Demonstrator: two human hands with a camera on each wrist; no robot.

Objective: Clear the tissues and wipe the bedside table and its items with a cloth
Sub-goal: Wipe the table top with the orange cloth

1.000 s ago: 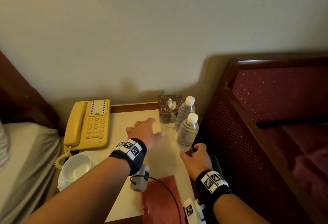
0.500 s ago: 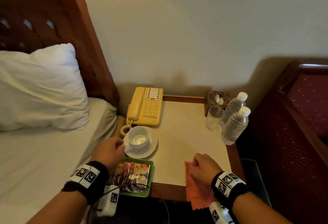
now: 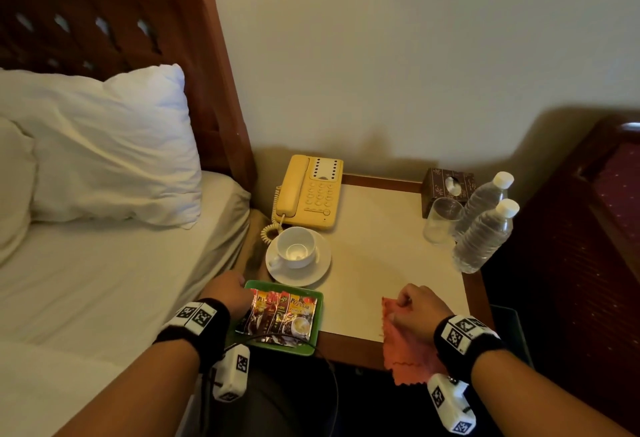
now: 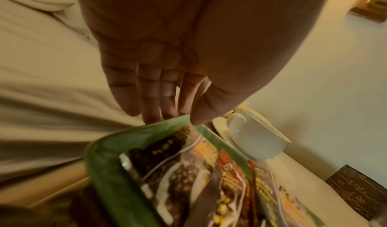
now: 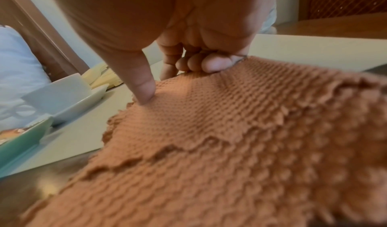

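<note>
The bedside table point(image 3: 381, 246) has a cream top with a wooden edge. A pinkish-orange cloth point(image 3: 405, 357) lies at its front right and hangs over the edge. My right hand point(image 3: 412, 308) grips it, fingers curled and thumb pressed down on the weave point(image 5: 230, 131). My left hand point(image 3: 230, 293) is at the far left corner of a green tray point(image 3: 277, 285) of sachets point(image 3: 280, 315). In the left wrist view its thumb lies on the tray's rim point(image 4: 108, 164) and the fingertips go behind it. A brown tissue box point(image 3: 440, 184) stands at the back right.
A yellow phone point(image 3: 311, 194) sits at the back left. In front of it is a white cup point(image 3: 296, 248) on a saucer point(image 3: 318, 270). An empty glass point(image 3: 441, 225) and two water bottles point(image 3: 485, 239) stand along the right edge. A bed with a pillow point(image 3: 104, 146) lies to the left.
Both hands have drawn back from the glass and bottle to the table's front. The left hand then slid from the saucer to the tray's corner; the right stays on the cloth.
</note>
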